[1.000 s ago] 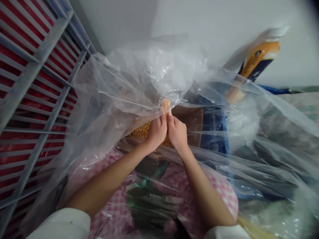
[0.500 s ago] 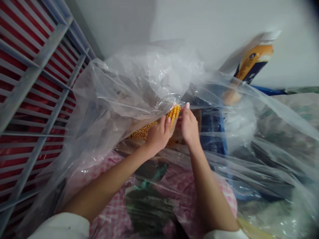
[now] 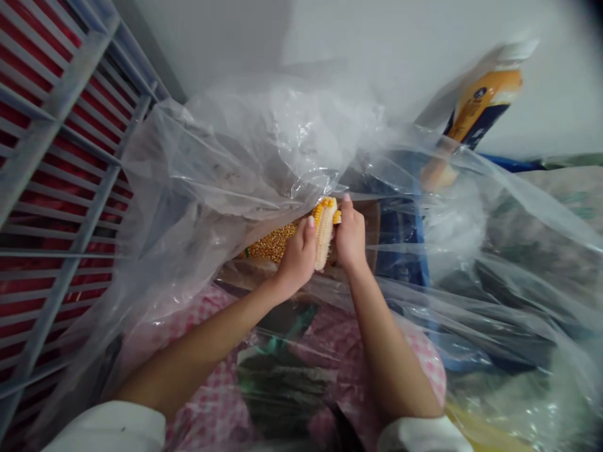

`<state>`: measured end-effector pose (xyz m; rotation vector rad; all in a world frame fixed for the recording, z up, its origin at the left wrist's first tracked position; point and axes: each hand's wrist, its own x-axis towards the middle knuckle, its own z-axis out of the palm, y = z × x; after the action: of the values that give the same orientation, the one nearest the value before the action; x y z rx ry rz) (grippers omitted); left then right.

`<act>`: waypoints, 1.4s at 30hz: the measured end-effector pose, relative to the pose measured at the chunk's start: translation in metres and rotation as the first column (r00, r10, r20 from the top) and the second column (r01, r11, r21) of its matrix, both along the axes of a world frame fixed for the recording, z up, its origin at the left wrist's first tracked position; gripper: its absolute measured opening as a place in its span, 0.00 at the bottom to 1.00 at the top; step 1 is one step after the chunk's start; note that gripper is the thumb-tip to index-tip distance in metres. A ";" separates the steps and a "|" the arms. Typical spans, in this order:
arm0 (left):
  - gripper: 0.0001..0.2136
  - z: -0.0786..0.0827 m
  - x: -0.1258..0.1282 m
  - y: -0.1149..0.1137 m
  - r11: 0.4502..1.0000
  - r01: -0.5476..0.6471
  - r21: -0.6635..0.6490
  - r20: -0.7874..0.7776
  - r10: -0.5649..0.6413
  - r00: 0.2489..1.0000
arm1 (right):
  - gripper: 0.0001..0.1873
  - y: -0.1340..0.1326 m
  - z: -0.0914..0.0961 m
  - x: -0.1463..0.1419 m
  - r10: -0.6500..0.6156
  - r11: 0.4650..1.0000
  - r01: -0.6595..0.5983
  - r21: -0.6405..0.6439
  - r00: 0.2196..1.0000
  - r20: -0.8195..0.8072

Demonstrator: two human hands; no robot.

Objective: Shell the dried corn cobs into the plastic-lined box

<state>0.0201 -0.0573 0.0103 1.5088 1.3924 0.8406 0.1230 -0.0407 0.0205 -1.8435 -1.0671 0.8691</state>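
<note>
My left hand [image 3: 299,254] is wrapped round a corn cob [image 3: 324,235], its thumb lying along the near side. A pale, bare stretch of the cob faces me, with yellow kernels left along its top and edges. Against the cob's right edge, my right hand [image 3: 351,235] is closed at some yellow kernels, thumb pointing up; its fingertips are partly hidden. Below and behind the hands, loose corn kernels [image 3: 271,243] lie in a heap inside an opening among clear plastic sheeting [image 3: 211,182].
A grey slatted plastic crate [image 3: 70,125] with red behind it stands at left. A blue bin [image 3: 402,245] sits right of the hands under plastic. An orange and dark blue packet [image 3: 485,107] leans on the wall [image 3: 377,50]. Pink checked cloth [image 3: 211,370] covers the legs.
The cob has turned in my left hand, so a bare pale side now shows instead of rows of kernels. My right hand has moved slightly left, against the cob.
</note>
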 end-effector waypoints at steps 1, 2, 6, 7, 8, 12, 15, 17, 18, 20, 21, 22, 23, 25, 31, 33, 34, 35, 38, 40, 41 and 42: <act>0.24 0.001 -0.002 0.003 1.000 -0.006 -0.004 0.007 0.006 1.000 | 0.26 0.002 -0.001 0.004 0.035 0.999 -0.035 0.002 0.996 -0.087; 0.24 0.003 -0.005 0.006 1.000 -0.002 0.005 -0.020 0.002 1.000 | 0.25 0.003 0.000 0.007 0.054 0.999 -0.053 0.011 0.989 -0.137; 0.22 0.015 -0.014 0.010 0.989 0.123 0.081 -0.309 -0.092 0.947 | 0.29 0.001 0.011 0.012 -0.029 0.999 0.029 0.014 1.000 -0.006; 0.22 0.017 -0.014 0.008 0.982 0.172 0.077 -0.372 -0.132 0.919 | 0.31 -0.001 0.015 0.009 -0.040 0.999 0.041 -0.021 0.998 0.056; 0.21 0.019 -0.014 0.006 0.975 0.214 0.065 -0.414 -0.168 0.894 | 0.32 -0.003 0.017 0.006 -0.039 0.997 0.046 -0.059 0.993 0.110; 0.20 0.019 -0.010 -0.004 0.968 0.246 0.043 -0.373 -0.213 0.903 | 0.32 -0.005 0.018 -0.008 -0.073 0.993 0.092 -0.069 0.969 0.235; 0.20 0.013 -0.009 -0.004 0.979 0.201 0.040 -0.226 -0.187 0.956 | 0.31 -0.004 0.015 -0.007 -0.051 0.997 0.064 -0.047 0.970 0.239; 0.21 0.010 -0.010 0.000 0.984 0.172 0.036 -0.129 -0.167 0.978 | 0.31 -0.003 0.015 -0.001 -0.009 0.999 0.016 -0.039 0.981 0.191; 0.21 0.009 -0.012 0.003 0.986 0.161 0.034 -0.096 -0.157 0.983 | 0.31 -0.003 0.015 0.002 0.029 0.999 -0.023 -0.045 0.991 0.134; 0.22 0.010 -0.015 0.008 0.989 0.146 0.037 -0.098 -0.141 0.985 | 0.33 -0.002 0.018 0.010 0.126 0.989 -0.127 -0.074 0.992 -0.025; 0.21 0.012 -0.017 0.010 0.989 0.141 0.047 -0.138 -0.133 0.982 | 0.35 -0.002 0.019 0.013 0.159 0.982 -0.167 -0.088 0.983 -0.089; 0.21 0.013 -0.018 0.011 0.988 0.144 0.059 -0.199 -0.130 0.971 | 0.36 -0.002 0.020 0.015 0.167 0.979 -0.179 -0.098 0.979 -0.114; 0.21 0.015 -0.019 0.011 0.985 0.161 0.068 -0.272 -0.137 0.953 | 0.36 -0.003 0.022 0.016 0.146 0.983 -0.155 -0.101 0.985 -0.087; 0.20 0.017 -0.019 0.008 0.972 0.227 0.060 -0.401 -0.184 0.897 | 0.34 -0.004 0.024 0.016 0.064 0.993 -0.057 -0.102 0.995 0.072; 0.21 0.013 -0.010 -0.003 0.967 0.254 0.020 -0.202 -0.245 0.948 | 0.32 -0.005 0.023 0.006 -0.016 0.991 0.050 -0.128 0.967 0.256; 0.22 0.011 -0.009 -0.001 0.974 0.225 -0.040 -0.043 -0.226 0.973 | 0.30 -0.004 0.020 0.004 -0.013 0.993 0.039 -0.108 0.973 0.231; 0.22 0.010 -0.008 0.000 0.971 0.227 -0.079 0.019 -0.226 0.974 | 0.29 -0.004 0.018 0.004 0.001 0.994 0.022 -0.109 0.978 0.208; 0.22 0.010 -0.008 0.001 0.966 0.232 -0.119 0.064 -0.225 0.972 | 0.29 -0.004 0.017 0.004 0.020 0.994 0.000 -0.111 0.984 0.176; 0.22 0.011 -0.010 0.005 0.969 0.207 -0.135 0.052 -0.202 0.978 | 0.27 -0.004 0.016 0.008 0.106 0.991 -0.107 -0.082 0.994 -0.018; 0.22 0.013 -0.013 0.006 0.982 0.187 -0.035 -0.087 -0.190 0.978 | 0.24 -0.005 0.019 0.014 0.196 0.976 -0.212 -0.053 0.957 -0.216; 0.22 0.014 -0.015 0.006 0.981 0.191 0.022 -0.168 -0.184 0.968 | 0.22 -0.005 0.021 0.019 0.233 0.965 -0.258 -0.044 0.923 -0.307; 0.22 0.014 -0.016 0.006 0.978 0.200 0.065 -0.237 -0.180 0.955 | 0.21 -0.006 0.023 0.023 0.246 0.959 -0.280 -0.040 0.896 -0.371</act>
<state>0.0038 -0.0511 0.0248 1.8238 1.3603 0.6298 0.1462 -0.0463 0.0437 -1.5458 -1.0639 1.3815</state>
